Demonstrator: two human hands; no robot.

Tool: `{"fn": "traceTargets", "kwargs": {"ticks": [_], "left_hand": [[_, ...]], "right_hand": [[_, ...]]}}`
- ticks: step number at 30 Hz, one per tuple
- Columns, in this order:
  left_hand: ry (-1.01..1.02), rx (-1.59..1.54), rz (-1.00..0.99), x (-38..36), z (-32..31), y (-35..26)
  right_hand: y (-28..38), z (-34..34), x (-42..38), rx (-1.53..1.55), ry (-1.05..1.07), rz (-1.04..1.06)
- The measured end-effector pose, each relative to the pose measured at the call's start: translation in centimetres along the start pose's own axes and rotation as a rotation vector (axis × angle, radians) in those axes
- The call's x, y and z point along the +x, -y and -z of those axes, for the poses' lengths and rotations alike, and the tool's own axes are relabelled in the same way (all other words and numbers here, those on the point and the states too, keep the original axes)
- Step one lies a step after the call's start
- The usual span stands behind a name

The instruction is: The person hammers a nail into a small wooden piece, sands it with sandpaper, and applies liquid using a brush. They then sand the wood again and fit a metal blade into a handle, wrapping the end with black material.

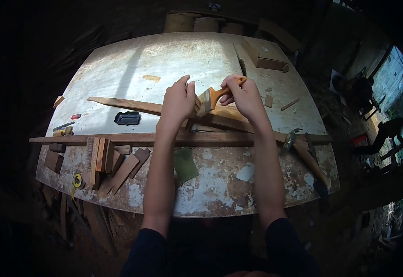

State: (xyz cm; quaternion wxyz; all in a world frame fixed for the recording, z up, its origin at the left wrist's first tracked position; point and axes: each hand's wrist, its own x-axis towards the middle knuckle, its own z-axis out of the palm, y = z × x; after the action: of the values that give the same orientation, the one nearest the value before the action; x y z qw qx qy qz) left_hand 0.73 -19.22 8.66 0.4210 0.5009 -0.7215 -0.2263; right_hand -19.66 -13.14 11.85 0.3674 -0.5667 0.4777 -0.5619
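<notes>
My right hand is closed around the orange handle of a paintbrush. Its bristles point down and left, close to my left hand. My left hand is curled around a wooden piece, thumb and index finger upward; most of that piece is hidden behind the hand. Under both hands lie longer wooden pieces, and a tapered wooden strip sticks out to the left. A small black tray sits left of my left hand.
A long wooden bar crosses the table. Wood blocks and a tape measure lie front left, green sandpaper front centre. A hammer rests at right, a cardboard box and saw behind.
</notes>
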Motion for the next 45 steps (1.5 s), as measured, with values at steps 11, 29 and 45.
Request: {"fn": "traceTargets", "kwargs": {"ticks": [11,29,45], "left_hand": [[0.056,-0.030,0.040,-0.8,0.5,-2.8],[0.132,-0.048,0.130,-0.8,0.8,-3.5],[0.039,0.004,0.109,-1.1,-0.2,-3.2]], "right_hand": [[1.0,-1.1,-0.4,0.135,-0.003,0.188],[1.0,-1.5,-0.6,0.045,-0.002,0.138],[-1.0,-1.5,-0.1,-0.072,0.017,0.051]]}}
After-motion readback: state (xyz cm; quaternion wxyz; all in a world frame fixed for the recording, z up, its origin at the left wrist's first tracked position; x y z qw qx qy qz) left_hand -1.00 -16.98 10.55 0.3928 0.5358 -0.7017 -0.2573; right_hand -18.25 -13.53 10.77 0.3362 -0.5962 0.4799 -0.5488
